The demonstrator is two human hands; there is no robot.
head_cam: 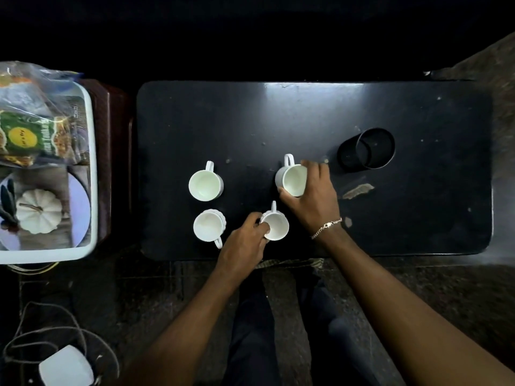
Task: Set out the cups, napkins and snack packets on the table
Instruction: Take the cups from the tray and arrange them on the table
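Note:
Several white cups stand on the black table (390,218). My right hand (312,196) grips the far right cup (292,178) by its rim. My left hand (245,243) holds the near right cup (277,225) at its left rim. Two more cups stand untouched to the left, a far one (204,185) and a near one (208,225). Snack packets (33,135) in clear plastic lie in a white tray (93,162) left of the table. I see no napkins.
A black cylindrical holder (366,149) lies on its side at the table's far right. The tray rests on a dark brown stand (111,135). A white object (67,366) with a cord lies on the floor at lower left. My legs are below the table's near edge.

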